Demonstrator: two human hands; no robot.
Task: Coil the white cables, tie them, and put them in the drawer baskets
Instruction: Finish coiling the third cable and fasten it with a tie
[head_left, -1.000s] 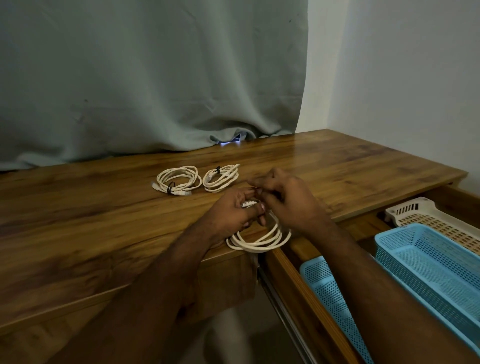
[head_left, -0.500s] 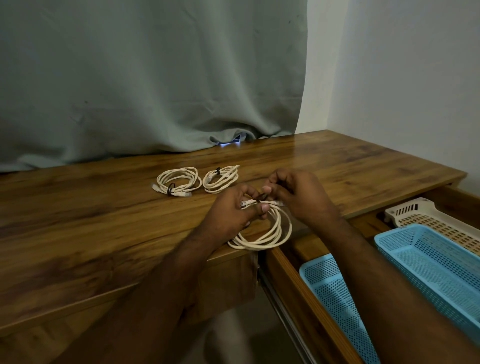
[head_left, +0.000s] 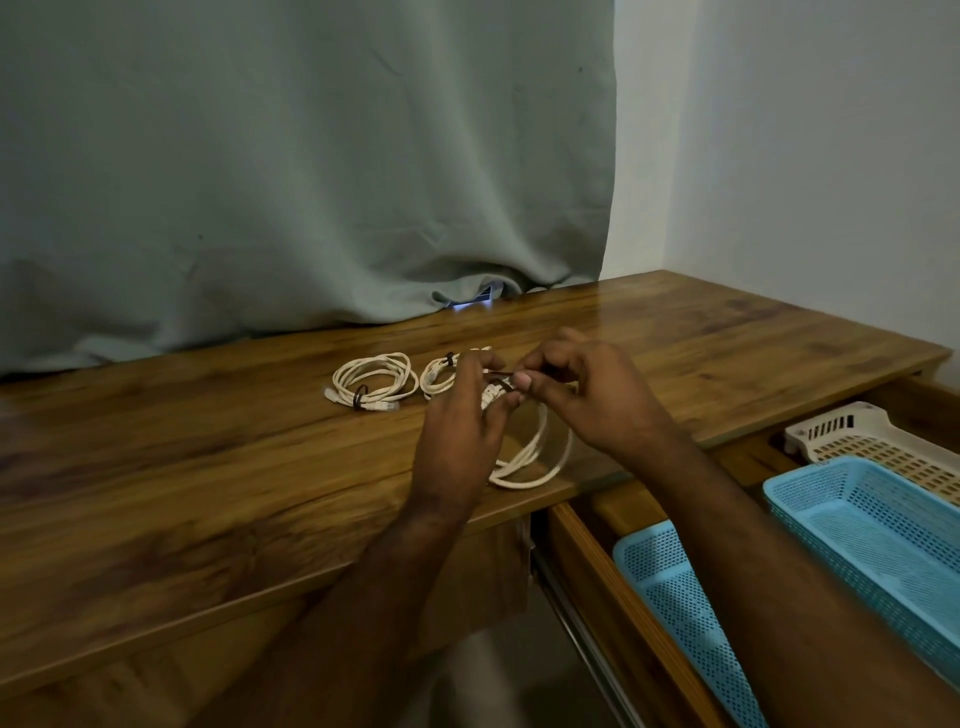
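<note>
Head view shows both hands meeting over the wooden table (head_left: 208, 493), close to its near edge. Left hand (head_left: 460, 431) has its fingers curled round the top of a white cable coil (head_left: 530, 462), gripping the bundle near the plugs. Right hand (head_left: 597, 400) pinches a thin dark tie (head_left: 498, 373) at the top of that coil between thumb and forefinger. Loops of the coil hang down and rest on the table. Farther left lie two tied coils side by side: one (head_left: 375, 382) in full sight with a black tie, the other (head_left: 436, 374) partly hidden behind the left hand. At right, an open drawer (head_left: 587, 551) holds two blue baskets, a near one (head_left: 675, 597) and a larger one (head_left: 872, 530), with a cream basket (head_left: 872, 441) beyond. A grey-green curtain (head_left: 285, 182) hangs behind.
</note>
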